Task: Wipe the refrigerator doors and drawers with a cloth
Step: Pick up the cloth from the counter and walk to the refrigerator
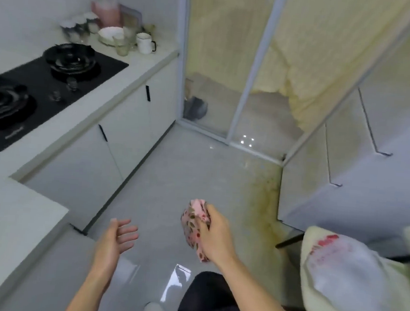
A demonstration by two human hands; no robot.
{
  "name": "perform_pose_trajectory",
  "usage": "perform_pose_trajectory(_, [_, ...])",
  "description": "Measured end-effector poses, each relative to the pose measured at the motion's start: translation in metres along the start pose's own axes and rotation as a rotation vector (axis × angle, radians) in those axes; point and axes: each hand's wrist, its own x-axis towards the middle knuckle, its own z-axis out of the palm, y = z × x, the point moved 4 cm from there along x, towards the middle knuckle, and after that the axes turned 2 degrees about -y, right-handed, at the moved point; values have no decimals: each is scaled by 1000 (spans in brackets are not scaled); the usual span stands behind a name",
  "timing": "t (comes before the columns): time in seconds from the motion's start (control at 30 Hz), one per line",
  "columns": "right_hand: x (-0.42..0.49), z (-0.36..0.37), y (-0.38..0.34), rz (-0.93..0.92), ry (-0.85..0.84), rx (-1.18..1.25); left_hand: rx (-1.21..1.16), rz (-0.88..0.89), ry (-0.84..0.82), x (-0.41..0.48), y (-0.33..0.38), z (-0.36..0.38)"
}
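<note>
A pink cloth [192, 222] with a flower print hangs bunched in my right hand [214, 232], whose fingers curl round it above the grey floor at the lower middle. To its left my left hand [116, 239] is held palm up with relaxed, spread fingers and holds nothing. The white refrigerator [361, 153] stands at the right, seen from above, with its doors and drawer fronts closed and stepped down the side. Both hands are well short of it, apart from its surfaces.
A white counter [131, 76] with a black two-burner hob [45, 88] and several cups and jars runs along the left. Sliding glass doors [230, 71] close off the far end. A cushioned chair [350, 284] stands at the lower right. My shoe shows at the bottom.
</note>
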Motion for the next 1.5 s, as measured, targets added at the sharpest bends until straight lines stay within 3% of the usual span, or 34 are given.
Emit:
perform_pose_trajectory(0.37, [71, -46, 10, 118, 346, 194, 282, 28, -349, 95, 69, 113])
perform_pose_trajectory(0.6, [179, -72, 17, 257, 417, 347, 394, 47, -409, 163, 141, 186])
perform_pose_trajectory(0.93, [322, -132, 14, 288, 449, 305, 443, 19, -434, 266, 220, 293])
perform_pose_trajectory(1.5, [542, -203, 21, 495, 740, 415, 701, 58, -760, 471, 348, 509])
